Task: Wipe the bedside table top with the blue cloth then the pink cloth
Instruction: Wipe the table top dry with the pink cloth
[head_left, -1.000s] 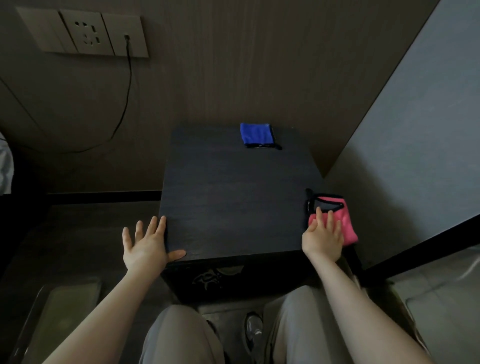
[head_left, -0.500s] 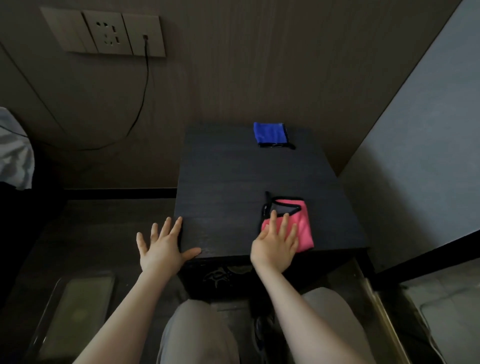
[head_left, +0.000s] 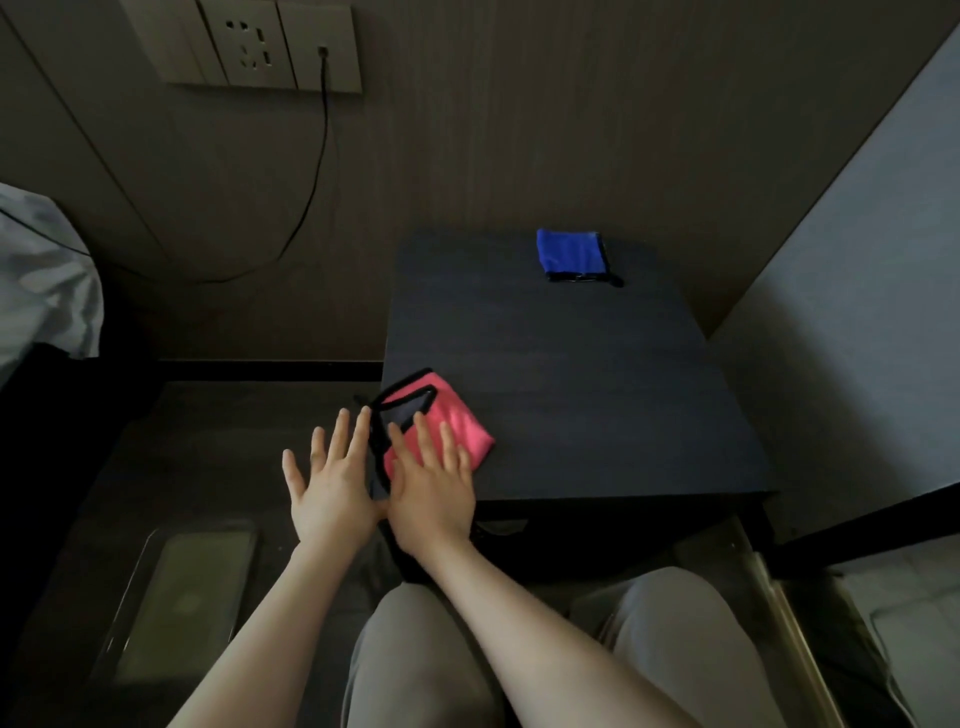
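Pressing flat-fingered, the right hand (head_left: 434, 493) pins the pink cloth (head_left: 447, 426) on the dark worktop (head_left: 597, 405); the left hand (head_left: 327, 488) spreads open beside it, the blue cloth (head_left: 570, 254) far beyond near the panelled wall (head_left: 519, 130).

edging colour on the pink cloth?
Black trim along the pink cloth edges, head view.

The bedside table top (head_left: 597, 395) is dark wood grain and fills the middle right of the frame. The blue cloth (head_left: 571, 255) lies folded flat near its upper edge. The pink cloth (head_left: 452, 426), black-edged, lies folded at its lower left corner.
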